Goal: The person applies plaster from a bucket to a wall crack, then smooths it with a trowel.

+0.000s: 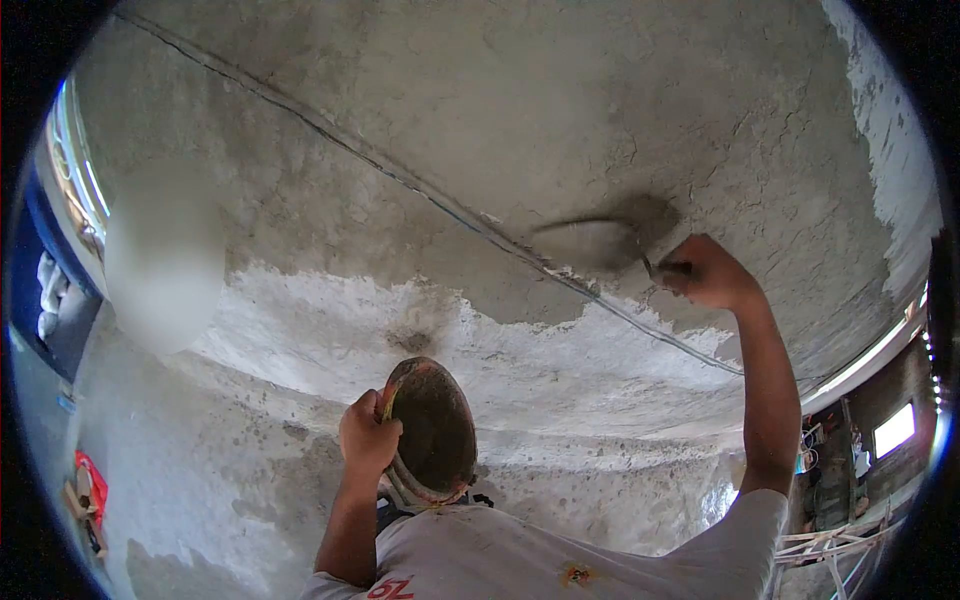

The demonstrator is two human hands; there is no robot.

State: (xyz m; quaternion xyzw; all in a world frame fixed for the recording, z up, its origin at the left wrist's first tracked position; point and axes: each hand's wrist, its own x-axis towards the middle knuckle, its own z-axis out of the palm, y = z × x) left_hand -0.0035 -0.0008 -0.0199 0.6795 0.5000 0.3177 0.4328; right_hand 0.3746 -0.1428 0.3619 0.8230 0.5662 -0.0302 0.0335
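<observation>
My left hand (pixel 370 437) is closed around the edge of a round, worn pan (pixel 437 494), thumb at its rim. The pan is tilted, and its inside looks coated with grey-brown mortar (pixel 432 425). My right hand (pixel 708 272) is raised and wrapped around the handle of a trowel (pixel 598 243). The trowel's blade lies against or very near the grey plaster (pixel 560 130); contact cannot be made out. A dark patch shows beside the blade. Below the rough plaster edge runs a whitish bare band (pixel 330 325).
A thin cable (pixel 400 178) runs diagonally across the plaster, passing just under the trowel. At the right are a bright window opening (pixel 893 430) and pale poles (pixel 835 548). A red item (pixel 92 485) is at the lower left. One oval area at the left is blurred.
</observation>
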